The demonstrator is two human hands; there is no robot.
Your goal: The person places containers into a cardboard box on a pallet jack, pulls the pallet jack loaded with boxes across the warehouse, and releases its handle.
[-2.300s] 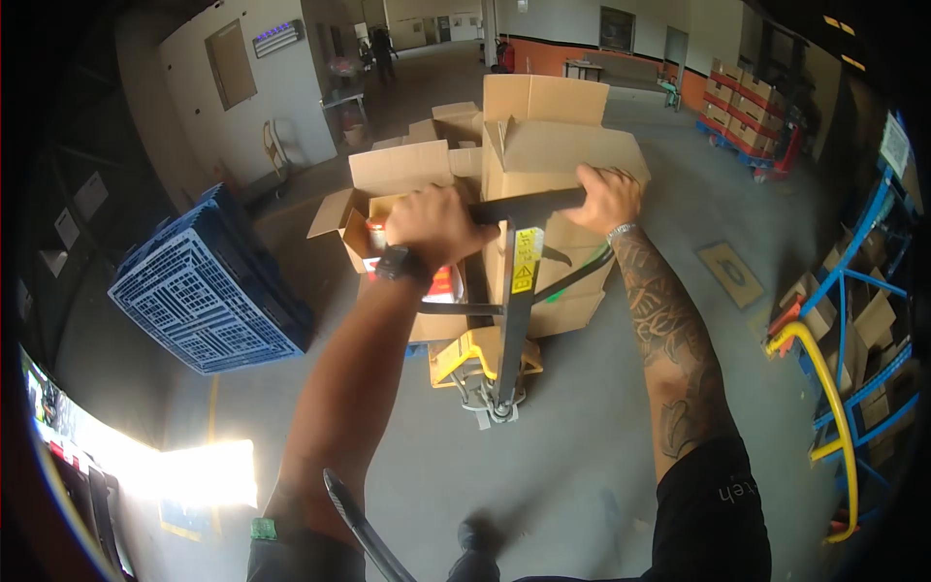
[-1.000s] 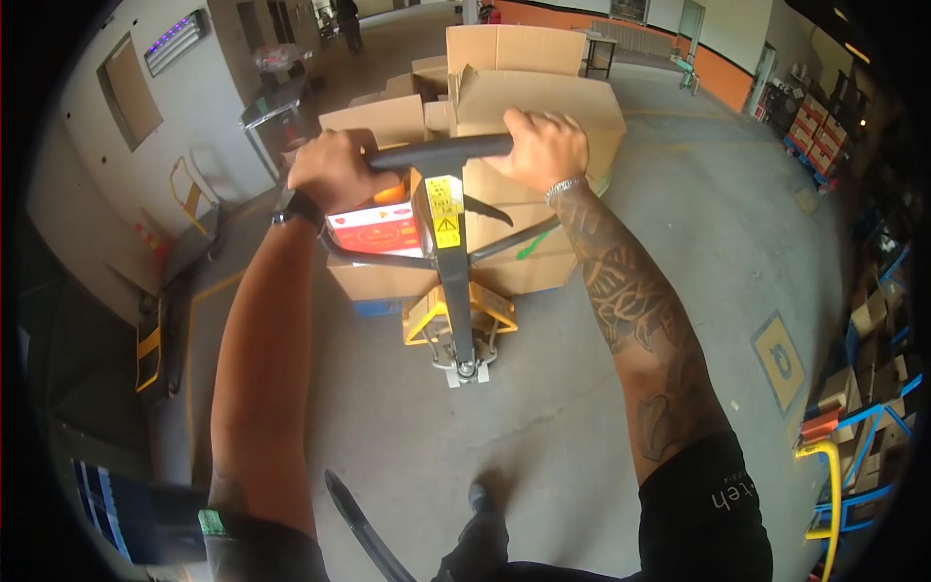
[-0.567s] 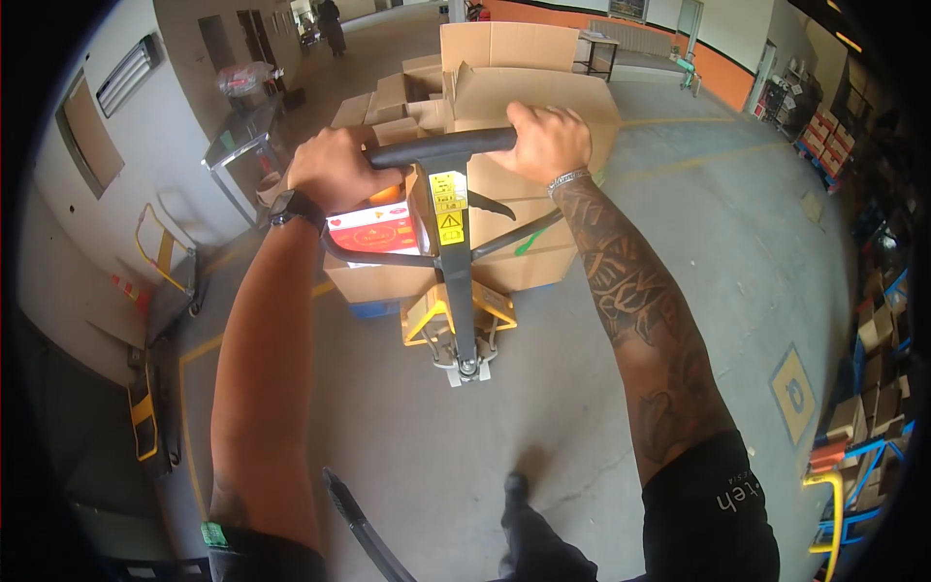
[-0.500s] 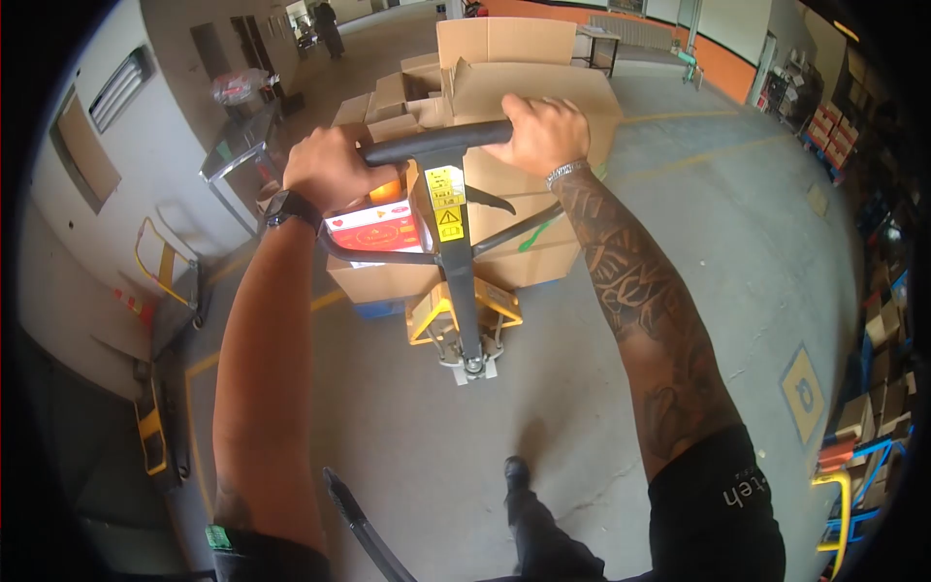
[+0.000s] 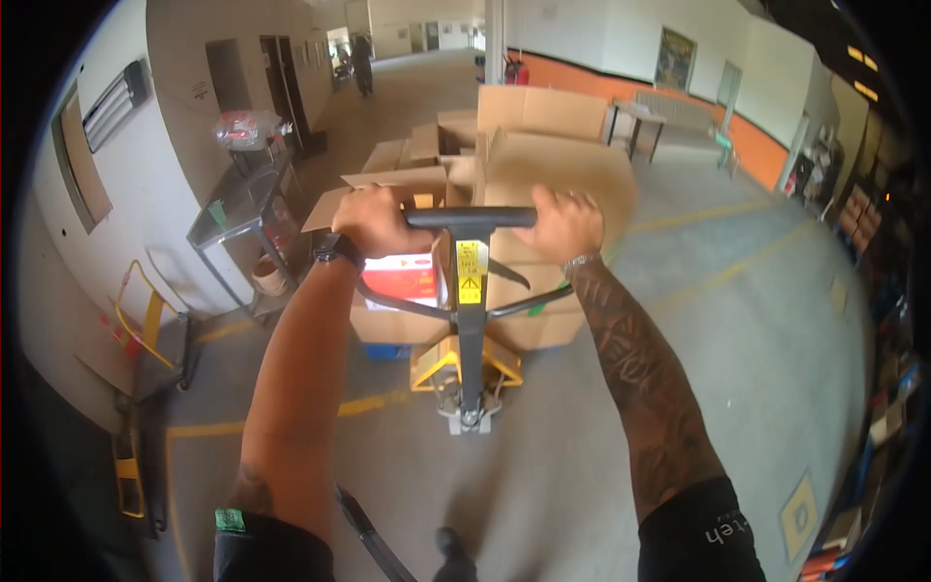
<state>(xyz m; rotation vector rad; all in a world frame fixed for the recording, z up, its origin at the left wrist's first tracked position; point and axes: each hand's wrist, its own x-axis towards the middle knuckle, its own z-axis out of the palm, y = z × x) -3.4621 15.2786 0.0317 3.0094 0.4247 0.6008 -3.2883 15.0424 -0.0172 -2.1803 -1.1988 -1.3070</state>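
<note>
The handle (image 5: 470,217) lies within left hand (image 5: 373,222) and right hand (image 5: 568,229), both clamped round it, lower in view than before.

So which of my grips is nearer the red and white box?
Left. Your left grip holds the left end of the black handle, above the red and white box in view; your right grip holds the right end, farther away.
</note>
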